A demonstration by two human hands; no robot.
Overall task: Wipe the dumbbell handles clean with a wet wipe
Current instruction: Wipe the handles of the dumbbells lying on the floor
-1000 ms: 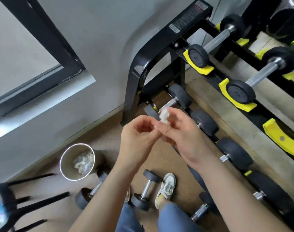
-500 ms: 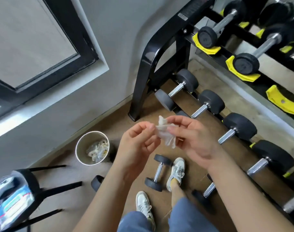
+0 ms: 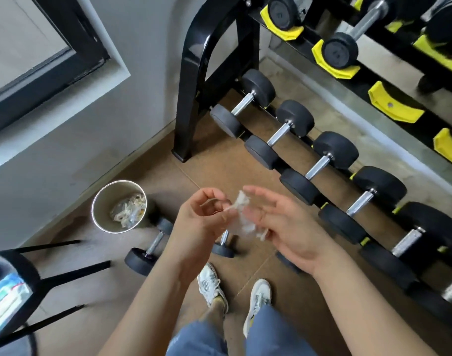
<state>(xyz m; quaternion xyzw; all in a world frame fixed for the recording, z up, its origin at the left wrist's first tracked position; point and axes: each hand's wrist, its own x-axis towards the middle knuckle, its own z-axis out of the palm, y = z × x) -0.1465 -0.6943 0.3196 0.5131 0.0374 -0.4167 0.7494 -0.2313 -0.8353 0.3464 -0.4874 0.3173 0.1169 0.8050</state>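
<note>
Wet wipe (image 3: 241, 218), crumpled, is held in mid-air between both hands, above the floor. Left hand (image 3: 200, 223) has curled fingers and pinches a twisted edge of the wipe. Right hand (image 3: 293, 228) has its fingers extended and slack, with the wipe lying against them. Two small dumbbells lie on the floor: one (image 3: 153, 244) just beside the metal bin (image 3: 99, 201), one (image 3: 223, 246) partly hidden under the hands. The dumbbell rack (image 3: 194, 73) stands to the right.

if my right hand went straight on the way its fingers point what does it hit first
Likely the left hand, just past the wet wipe that lies against the right hand; depth is unclear from one view.
</note>
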